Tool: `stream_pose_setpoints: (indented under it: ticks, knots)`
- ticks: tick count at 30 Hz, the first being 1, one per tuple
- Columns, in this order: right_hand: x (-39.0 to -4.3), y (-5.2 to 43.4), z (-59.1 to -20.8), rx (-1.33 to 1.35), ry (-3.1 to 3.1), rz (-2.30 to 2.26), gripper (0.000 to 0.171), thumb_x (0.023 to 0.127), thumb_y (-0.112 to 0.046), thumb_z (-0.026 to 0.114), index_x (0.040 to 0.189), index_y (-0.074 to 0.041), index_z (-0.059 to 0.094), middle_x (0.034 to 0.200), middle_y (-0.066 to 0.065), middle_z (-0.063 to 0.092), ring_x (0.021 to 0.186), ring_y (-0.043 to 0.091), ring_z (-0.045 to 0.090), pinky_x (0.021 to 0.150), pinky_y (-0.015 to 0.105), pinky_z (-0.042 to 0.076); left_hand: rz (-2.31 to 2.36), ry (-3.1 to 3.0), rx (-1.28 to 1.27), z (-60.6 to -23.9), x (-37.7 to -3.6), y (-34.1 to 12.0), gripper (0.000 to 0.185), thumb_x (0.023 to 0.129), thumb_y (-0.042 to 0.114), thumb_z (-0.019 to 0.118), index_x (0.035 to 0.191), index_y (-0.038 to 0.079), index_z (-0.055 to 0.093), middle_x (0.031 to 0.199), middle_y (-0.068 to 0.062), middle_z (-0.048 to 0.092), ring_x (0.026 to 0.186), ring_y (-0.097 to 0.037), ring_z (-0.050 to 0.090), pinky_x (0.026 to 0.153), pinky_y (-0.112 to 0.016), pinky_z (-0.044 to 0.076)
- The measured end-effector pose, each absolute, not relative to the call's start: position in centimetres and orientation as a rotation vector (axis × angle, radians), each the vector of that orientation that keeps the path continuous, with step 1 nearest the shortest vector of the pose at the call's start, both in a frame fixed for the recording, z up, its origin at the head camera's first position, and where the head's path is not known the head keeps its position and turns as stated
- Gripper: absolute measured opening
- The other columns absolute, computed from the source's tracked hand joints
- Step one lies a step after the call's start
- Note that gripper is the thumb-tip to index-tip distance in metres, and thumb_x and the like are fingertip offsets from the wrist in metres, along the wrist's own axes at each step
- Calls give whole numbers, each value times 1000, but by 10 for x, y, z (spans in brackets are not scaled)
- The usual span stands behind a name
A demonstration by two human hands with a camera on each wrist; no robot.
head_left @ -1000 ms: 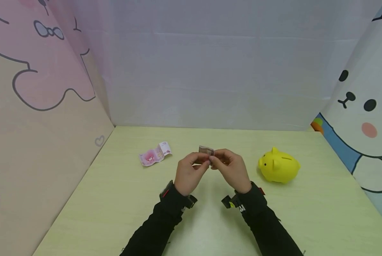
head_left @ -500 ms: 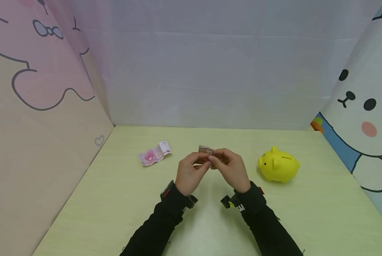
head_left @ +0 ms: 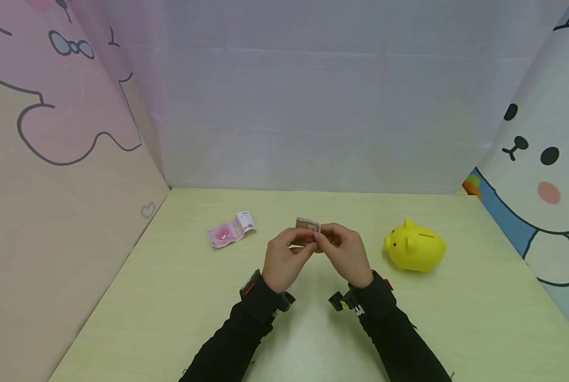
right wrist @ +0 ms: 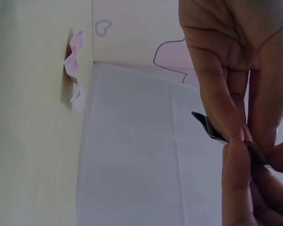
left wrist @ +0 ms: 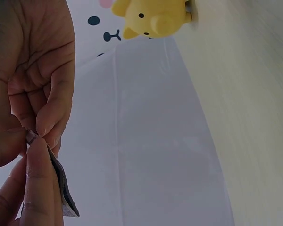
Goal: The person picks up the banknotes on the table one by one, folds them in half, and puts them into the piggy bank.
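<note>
A small folded banknote (head_left: 308, 225), brownish with a printed face, is held up in front of the body between both hands. My left hand (head_left: 285, 257) pinches its left part between thumb and fingers. The right hand (head_left: 346, 253) pinches the right end, its thumb tip meeting the left fingertips. In the left wrist view the banknote (left wrist: 63, 186) appears edge-on, as thin dark layers standing slightly apart. The right wrist view also has it edge-on, a dark corner of the banknote (right wrist: 203, 123) jutting past the fingers. Its lower part is hidden behind the fingers.
A creased pink banknote (head_left: 232, 230) lies on the table (head_left: 193, 307) to the left of the hands. To their right stands a yellow piggy bank (head_left: 415, 248) with a slot in its back. Cloth with cartoon prints (head_left: 313, 116) borders the table's back and sides.
The hands stay nearly in place. The banknote's top edge now reaches a little farther right and shows more of its face. The left thumb has shifted slightly.
</note>
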State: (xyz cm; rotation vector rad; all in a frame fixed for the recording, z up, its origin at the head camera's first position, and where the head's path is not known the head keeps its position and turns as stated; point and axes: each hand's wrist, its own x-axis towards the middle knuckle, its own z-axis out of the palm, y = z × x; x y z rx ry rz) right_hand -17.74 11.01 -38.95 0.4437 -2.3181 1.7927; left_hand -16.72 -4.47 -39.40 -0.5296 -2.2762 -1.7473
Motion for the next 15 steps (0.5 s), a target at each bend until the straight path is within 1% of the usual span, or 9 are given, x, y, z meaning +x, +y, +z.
stream_pose_setpoints:
  ticks: [6,11,15]
  knots:
    - [-178,112,-390,397,-2338,1741,17,95,-8,62,105,4,72,90,20,72,68,6,65,66,21,57,-1734,-2293,-537,-394,-166,-45,24,89,7,70,113,3,70,104,-15,68,94,-28,68,78,-21,57]
    - [-179,114,-392,379,-2339,1685,17,96,-8,62,104,3,73,88,19,73,66,4,65,65,21,57,-1735,-2306,-531,-393,-166,-43,22,89,10,71,111,5,71,103,-14,70,92,-26,69,76,-21,57]
    - [-180,116,-393,363,-2336,1636,17,95,-7,62,103,3,73,88,19,73,66,9,67,64,20,56,-1769,-2275,-538,-390,-164,-43,20,89,9,71,108,3,72,100,-15,71,88,-28,70,73,-19,56]
